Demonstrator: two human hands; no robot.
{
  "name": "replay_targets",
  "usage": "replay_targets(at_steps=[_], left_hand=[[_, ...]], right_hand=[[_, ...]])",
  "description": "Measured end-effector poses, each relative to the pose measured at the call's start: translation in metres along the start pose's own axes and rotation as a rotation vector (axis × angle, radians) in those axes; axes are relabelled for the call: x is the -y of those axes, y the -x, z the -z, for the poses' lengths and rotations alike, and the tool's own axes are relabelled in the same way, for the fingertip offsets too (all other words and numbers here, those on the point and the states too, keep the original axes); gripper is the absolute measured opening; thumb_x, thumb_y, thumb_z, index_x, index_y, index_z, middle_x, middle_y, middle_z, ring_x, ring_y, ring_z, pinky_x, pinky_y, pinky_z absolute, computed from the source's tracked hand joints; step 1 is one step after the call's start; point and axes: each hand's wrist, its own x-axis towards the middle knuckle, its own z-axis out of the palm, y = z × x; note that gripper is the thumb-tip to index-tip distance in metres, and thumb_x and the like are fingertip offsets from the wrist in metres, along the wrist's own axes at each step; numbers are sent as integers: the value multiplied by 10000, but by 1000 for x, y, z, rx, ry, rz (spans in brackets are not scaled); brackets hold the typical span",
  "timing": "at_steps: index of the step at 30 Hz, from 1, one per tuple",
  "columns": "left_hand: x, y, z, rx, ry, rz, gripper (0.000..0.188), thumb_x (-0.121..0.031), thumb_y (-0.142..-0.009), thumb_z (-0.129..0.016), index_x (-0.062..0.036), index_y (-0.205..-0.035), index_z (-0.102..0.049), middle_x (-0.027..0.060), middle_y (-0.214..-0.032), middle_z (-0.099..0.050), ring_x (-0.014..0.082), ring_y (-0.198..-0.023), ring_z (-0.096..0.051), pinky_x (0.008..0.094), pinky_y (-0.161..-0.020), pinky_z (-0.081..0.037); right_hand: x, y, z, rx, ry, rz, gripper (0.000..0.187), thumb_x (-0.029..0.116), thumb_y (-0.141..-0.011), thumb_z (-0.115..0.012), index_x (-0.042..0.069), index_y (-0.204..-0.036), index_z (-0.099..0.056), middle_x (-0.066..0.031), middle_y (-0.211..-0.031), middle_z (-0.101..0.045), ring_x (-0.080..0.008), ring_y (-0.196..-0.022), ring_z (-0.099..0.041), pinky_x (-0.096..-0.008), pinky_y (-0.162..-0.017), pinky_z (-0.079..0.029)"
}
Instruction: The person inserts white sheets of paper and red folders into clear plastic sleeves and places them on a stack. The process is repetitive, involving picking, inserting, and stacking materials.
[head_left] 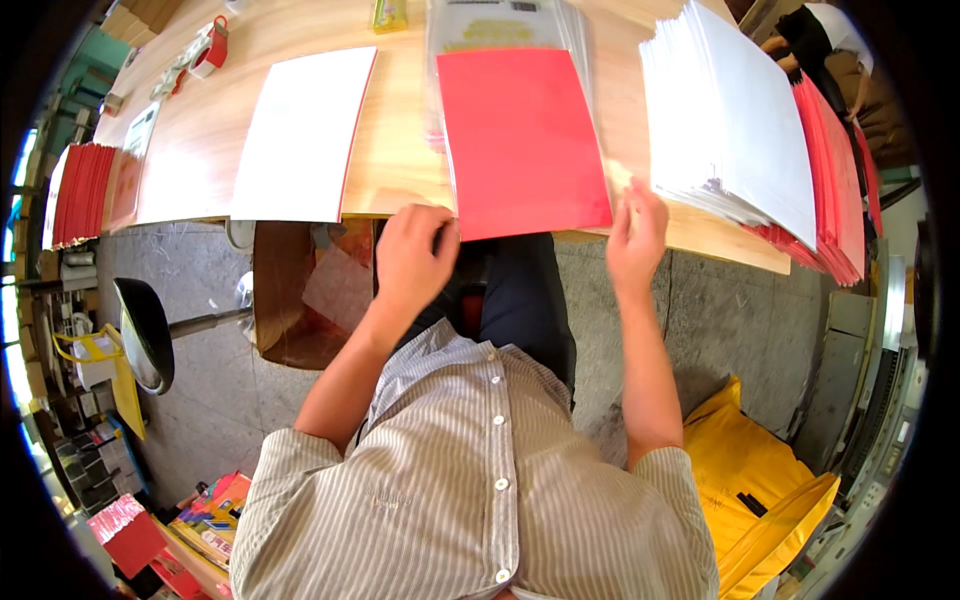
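our left hand [415, 248] curls at the left corner of a flat red rectangular sheet [525, 145]; our right hand [638, 236] bends just beside its right edge. whether either pinches, we cannot tell. the sheet slightly overhangs the pale wooden table [408, 165], between a white rectangular sheet [303, 135] and a tall white paper stack [725, 125]. we seem to be squaring it; next calls for an even grip.

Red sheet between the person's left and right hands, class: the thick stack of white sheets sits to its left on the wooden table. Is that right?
Not quite: the thick stack of white sheets sits to the right of the red sheet on the wooden table, as the head view shows. The red sheet is between the left hand and right hand.
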Motion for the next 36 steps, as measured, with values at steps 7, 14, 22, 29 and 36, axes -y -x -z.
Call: replay_targets(at_steps=[7,14,22,29,36], left_hand=[[-4,-4,-41,189,-334,-521,479,-173,-867,-646,-20,-1318,-593,118,-1385,-581,277,-1341,-511,435,-1163,-355],[14,-3,-29,183,-313,-511,443,-30,-848,-581,-7,-1289,-614,135,-1381,-596,283,-1319,-541,429,-1135,-401],[12,-13,-30,148,-107,-362,356,21,-854,-596,3,-1204,-658,163,-1265,-668,313,-1221,-621,406,-1024,-510],[13,-12,-16,229,3,-488,403,-203,-925,-657,6,-1268,-624,202,-1364,-595,376,-1304,-541,482,-1110,-413],[29,-1,-8,-229,283,-273,611,-426,-1066,-365,81,-1394,-451,292,-1439,-471,438,-1332,-471,490,-1119,-358]], right_hand=[[31,19,-9,419,74,328,343,203,-956,-635,29,-1249,-676,-145,-1356,-625,-289,-1329,-538,-442,-1135,-384],[-12,33,29,192,126,34,310,205,-981,-595,-6,-1190,-685,-145,-1299,-660,-328,-1267,-576,-446,-1084,-429],[71,43,-16,346,-1174,-1040,377,317,-1000,-628,-45,-1103,-649,-102,-946,-719,-155,-741,-700,-257,-566,-507],[80,19,-36,139,-1153,-1058,160,126,-993,-547,-20,-1036,-594,-101,-797,-695,-176,-585,-682,-263,-447,-501],[87,-34,23,152,-1284,-815,148,129,-1015,-558,-7,-1018,-618,-93,-803,-693,-147,-604,-667,-255,-486,-487]])
